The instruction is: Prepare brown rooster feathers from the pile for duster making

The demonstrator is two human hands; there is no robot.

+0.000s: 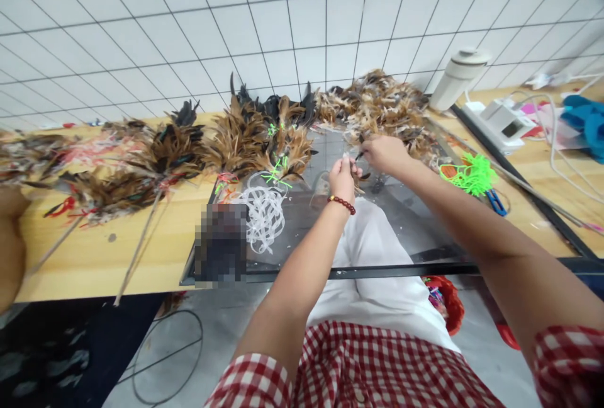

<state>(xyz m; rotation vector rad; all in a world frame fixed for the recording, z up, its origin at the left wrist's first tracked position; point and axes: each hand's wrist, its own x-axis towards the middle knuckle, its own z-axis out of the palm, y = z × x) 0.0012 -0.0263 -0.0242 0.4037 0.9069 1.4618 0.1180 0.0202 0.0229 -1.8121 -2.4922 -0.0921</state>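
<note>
My left hand (343, 179), with a red bead bracelet on its wrist, is closed around a small bunch of brown feathers (357, 175) above a glass table top (406, 219). My right hand (384, 151) is just to its right, fingers pinched on a dark feather at the edge of a loose heap of brown feathers (382, 109). Both hands nearly touch. Bundles of brown and black feathers (245, 137) tied with green string lie to the left.
Feather dusters on thin sticks (117, 187) lie across the wooden table on the left. Clear plastic strips (264, 216) sit on the glass. Green string (472, 174) and blue-handled scissors (496, 201) lie right. A white jug (457, 77) and power strip (500, 119) stand behind.
</note>
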